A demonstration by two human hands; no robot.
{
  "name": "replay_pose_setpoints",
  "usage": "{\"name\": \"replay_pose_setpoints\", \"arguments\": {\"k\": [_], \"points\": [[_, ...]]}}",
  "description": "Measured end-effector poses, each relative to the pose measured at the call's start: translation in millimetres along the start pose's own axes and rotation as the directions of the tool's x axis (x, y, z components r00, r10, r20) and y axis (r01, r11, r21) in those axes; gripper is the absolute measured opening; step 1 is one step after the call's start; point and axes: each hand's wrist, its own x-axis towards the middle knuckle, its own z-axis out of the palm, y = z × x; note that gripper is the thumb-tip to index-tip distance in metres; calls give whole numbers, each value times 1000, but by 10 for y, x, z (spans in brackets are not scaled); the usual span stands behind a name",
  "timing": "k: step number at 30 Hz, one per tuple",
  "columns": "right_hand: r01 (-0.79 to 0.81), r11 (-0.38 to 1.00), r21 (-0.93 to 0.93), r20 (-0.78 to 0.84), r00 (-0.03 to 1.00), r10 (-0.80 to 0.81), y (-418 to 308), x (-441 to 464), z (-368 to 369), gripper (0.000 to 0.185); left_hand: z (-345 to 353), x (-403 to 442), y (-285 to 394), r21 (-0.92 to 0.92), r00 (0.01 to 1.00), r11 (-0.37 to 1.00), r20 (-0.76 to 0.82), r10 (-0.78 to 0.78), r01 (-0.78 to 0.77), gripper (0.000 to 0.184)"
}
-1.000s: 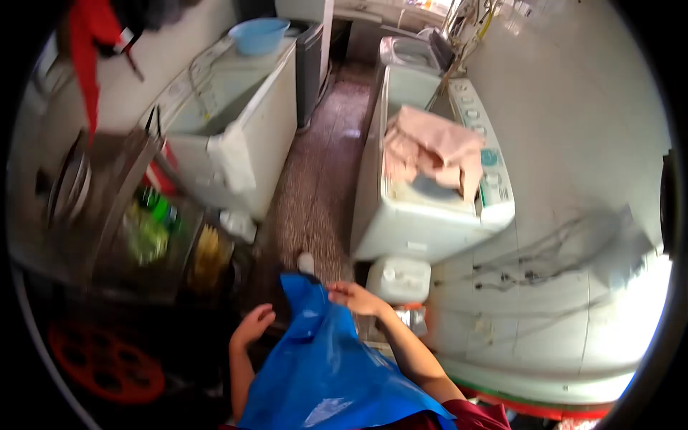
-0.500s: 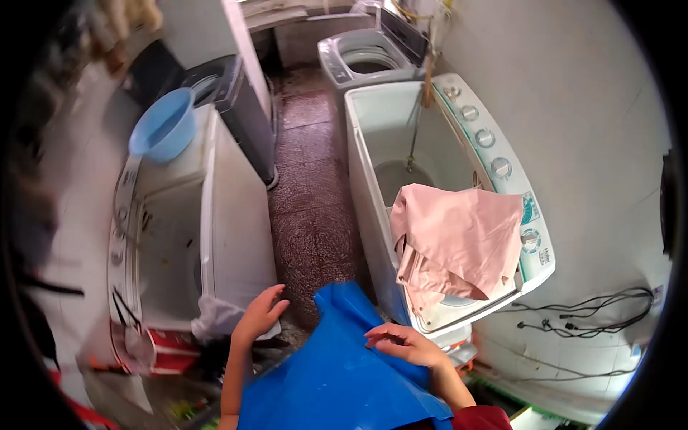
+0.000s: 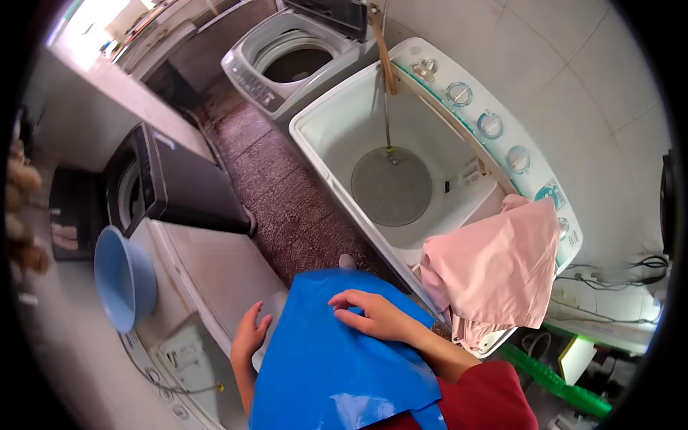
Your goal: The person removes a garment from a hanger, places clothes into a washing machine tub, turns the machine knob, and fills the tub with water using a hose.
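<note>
A blue apron (image 3: pixel 337 369) at lower centre, beside an open washing machine (image 3: pixel 340 140).
From here I see a blue basin (image 3: pixel 122 283) at far left; the left hand (image 3: pixel 252 333), half open and empty, by the apron's left edge; the right hand (image 3: pixel 371 315), half open with fingers curved, gripping nothing, over the apron, perhaps brushing it; and a pink cloth (image 3: pixel 498 265) draped on the machine's near end, right of centre.
</note>
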Motion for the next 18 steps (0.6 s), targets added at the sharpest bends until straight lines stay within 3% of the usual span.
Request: {"name": "replay_pose_setpoints", "arguments": {"k": [4,7,13,16,17,18], "points": [[-75,997,-10,-96,993,73,-105,347,-117,27,-383,654,21,-40,993,996,90,-76,80,47],[-89,990,-109,-240,969,61,-108,577,-154,26,-527,1322,106,83,980,996,200,3,-20,46],[-218,974,-66,-429,887,169,-231,1210,10,24,-1036,2813,701,152,830,850,357,428,-504,43],[-287,956,-55,-490,842,225,-299,1457,80,26,-1334,3365,1065,208,796,791,361,485,-576,42],[-293,955,-36,-516,824,233,-327,1507,91,26,-1439,3457,1274,211,829,837,389,402,-505,44],[-324,945,-49,-572,785,240,-347,1532,116,26,-1479,3600,1348,236,806,802,404,433,-549,44]]}}
